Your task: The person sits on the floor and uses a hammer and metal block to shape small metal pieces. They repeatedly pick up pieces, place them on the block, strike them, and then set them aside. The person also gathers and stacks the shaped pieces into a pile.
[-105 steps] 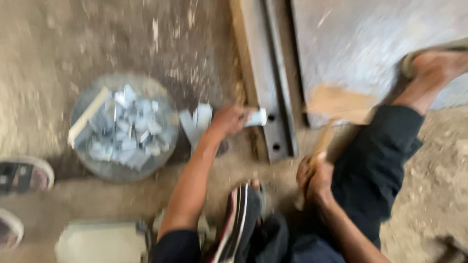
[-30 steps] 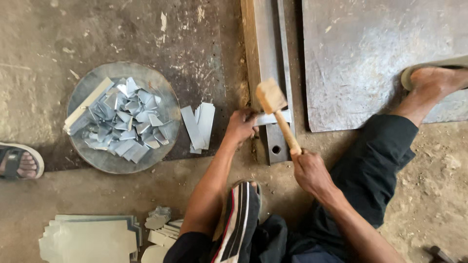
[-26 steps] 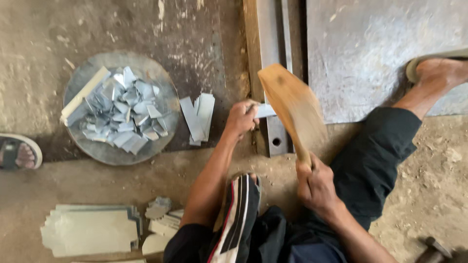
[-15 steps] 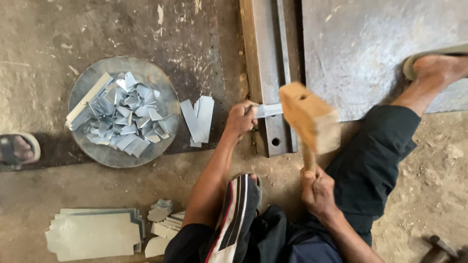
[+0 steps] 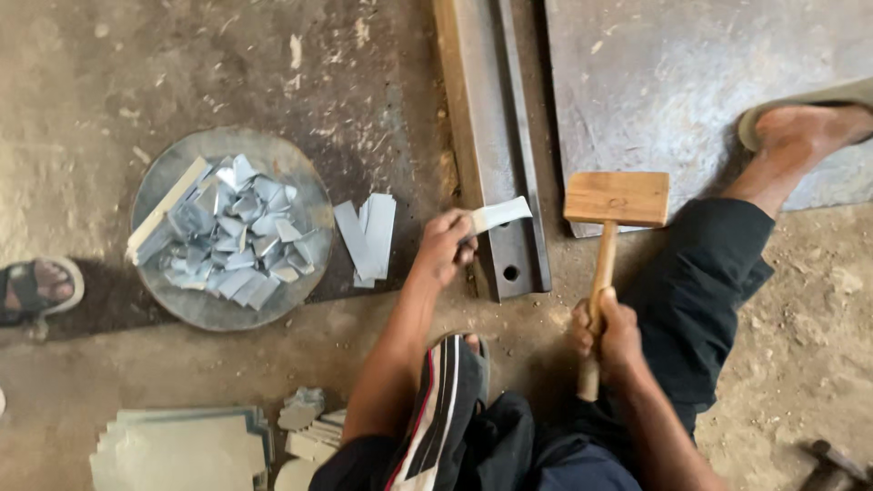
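Observation:
My left hand [image 5: 445,247] pinches a small bent sheet-metal strip [image 5: 501,215] and holds it against a long steel angle bar [image 5: 486,136] lying on the ground. My right hand [image 5: 602,332] grips the handle of a wooden mallet [image 5: 615,202], whose block head hangs to the right of the bar, apart from the strip. A few flat metal strips [image 5: 368,236] lie just left of my left hand. I sit on the ground with one sandalled foot [image 5: 452,400] tucked under me and the other foot [image 5: 805,127] stretched out to the right.
A round metal pan [image 5: 314,195] holds several bent metal pieces [image 5: 227,236]. A large steel plate [image 5: 691,82] lies at the top right. Stacked cut sheets [image 5: 177,445] sit at the bottom left. Another person's sandalled foot [image 5: 36,289] shows at the left edge. A tool [image 5: 832,464] lies at the bottom right.
The mallet was swung up and has come down to the right of the bar, lower than half a second ago. My left hand keeps the strip on the bar.

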The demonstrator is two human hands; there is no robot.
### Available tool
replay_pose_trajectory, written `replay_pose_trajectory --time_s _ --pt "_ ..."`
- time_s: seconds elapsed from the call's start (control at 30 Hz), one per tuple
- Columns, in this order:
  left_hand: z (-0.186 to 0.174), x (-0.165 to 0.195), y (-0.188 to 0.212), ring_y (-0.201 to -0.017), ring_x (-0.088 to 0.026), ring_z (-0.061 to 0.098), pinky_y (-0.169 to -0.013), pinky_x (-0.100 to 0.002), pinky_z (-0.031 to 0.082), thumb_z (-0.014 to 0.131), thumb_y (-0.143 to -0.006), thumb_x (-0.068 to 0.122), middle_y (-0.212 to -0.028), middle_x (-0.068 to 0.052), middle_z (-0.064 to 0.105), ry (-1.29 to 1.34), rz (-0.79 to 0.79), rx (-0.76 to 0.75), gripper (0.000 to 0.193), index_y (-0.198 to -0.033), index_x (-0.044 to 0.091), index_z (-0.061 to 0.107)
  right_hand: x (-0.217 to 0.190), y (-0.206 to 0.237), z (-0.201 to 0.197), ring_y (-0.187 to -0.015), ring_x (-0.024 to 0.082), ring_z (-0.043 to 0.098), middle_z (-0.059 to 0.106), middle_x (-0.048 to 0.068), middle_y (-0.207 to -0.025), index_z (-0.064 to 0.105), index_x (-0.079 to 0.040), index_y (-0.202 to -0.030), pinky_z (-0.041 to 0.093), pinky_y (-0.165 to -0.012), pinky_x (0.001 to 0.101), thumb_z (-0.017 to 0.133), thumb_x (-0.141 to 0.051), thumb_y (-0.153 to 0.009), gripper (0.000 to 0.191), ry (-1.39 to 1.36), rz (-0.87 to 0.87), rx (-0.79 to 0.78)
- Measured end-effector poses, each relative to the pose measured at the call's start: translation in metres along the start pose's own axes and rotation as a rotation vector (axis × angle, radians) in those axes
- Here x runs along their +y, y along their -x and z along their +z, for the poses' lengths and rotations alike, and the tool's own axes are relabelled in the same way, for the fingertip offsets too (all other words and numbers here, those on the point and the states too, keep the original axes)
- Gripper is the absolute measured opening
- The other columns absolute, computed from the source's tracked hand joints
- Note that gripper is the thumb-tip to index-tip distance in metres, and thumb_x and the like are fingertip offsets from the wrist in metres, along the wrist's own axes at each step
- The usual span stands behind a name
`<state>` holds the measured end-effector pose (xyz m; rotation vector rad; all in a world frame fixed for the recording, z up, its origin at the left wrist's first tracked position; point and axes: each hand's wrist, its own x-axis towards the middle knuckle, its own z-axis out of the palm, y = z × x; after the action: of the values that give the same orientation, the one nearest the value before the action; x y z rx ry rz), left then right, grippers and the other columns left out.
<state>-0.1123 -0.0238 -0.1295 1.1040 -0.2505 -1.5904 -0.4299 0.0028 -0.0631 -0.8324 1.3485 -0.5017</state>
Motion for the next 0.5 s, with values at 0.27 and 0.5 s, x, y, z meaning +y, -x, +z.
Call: replay_pose_trajectory --time_s 0.27,0.5 --pt "0.021 -0.041 0.069 -0.046 -0.009 0.043 -0.046 -0.027 0.034 0.054 -0.111 0.021 -0.068 -0.002 0.06 0.601 -0.264 -0.353 0.016 -0.116 0.008 0.061 -0.103 0.015 0.041 -0.109 0.042 0.062 0.064 0.023 -0.121 0.064 0.014 -0.118 0.051 -0.09 0.0468 0.076 -0.003 -0.072 0.051 0.858 -1.254 0.197" --pt "0.034 0.006 0.102 -0.049 -0.012 0.056 -0.051 -0.026 0.048 0.053 -0.109 0.046 -0.073 -0.01 0.069 0.545 -0.202 -0.585 0.049 -0.13 0.003 0.063 -0.089 -0.006 0.054 -0.067 0.014 0.064 0.073 0.006 -0.08 0.075 0.002 -0.098 0.052 -0.063 0.0304 0.074 -0.008 -0.095 0.01 0.519 -0.714 0.046"
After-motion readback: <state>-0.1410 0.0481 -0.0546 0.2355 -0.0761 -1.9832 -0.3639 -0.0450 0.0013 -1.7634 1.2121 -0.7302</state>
